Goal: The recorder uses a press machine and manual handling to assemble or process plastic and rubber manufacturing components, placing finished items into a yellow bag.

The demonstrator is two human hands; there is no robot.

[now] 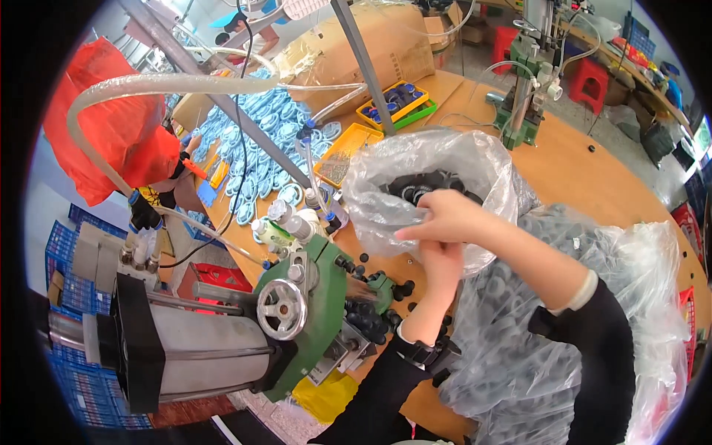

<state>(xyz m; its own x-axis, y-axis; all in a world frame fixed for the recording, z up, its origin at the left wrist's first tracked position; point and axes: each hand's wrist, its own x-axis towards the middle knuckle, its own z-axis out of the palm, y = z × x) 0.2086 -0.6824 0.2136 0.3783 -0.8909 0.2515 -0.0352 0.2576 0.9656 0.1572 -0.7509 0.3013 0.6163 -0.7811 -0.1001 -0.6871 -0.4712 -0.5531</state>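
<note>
A clear plastic bag (371, 178) stands with its mouth wide, and black round parts (426, 185) show inside. My right hand (454, 215) reaches across from the right, over the bag's near rim, its fingers pointing left and bent together. What they hold, if anything, is hidden. Just beneath it my left hand (443, 259) comes up from below, against the bag's near side, its fingers covered by the right hand. A green bench press (319, 297) with a silver handwheel (282, 309) stands left of my left forearm, small black parts (367, 319) heaped by it.
A large clear bag of grey parts (512, 348) lies to the right. Light blue parts (259, 141) cover the far left of the table, near a person in a red garment (111, 126). Behind are yellow trays (348, 152), bottles (300, 226) and another green press (523, 96).
</note>
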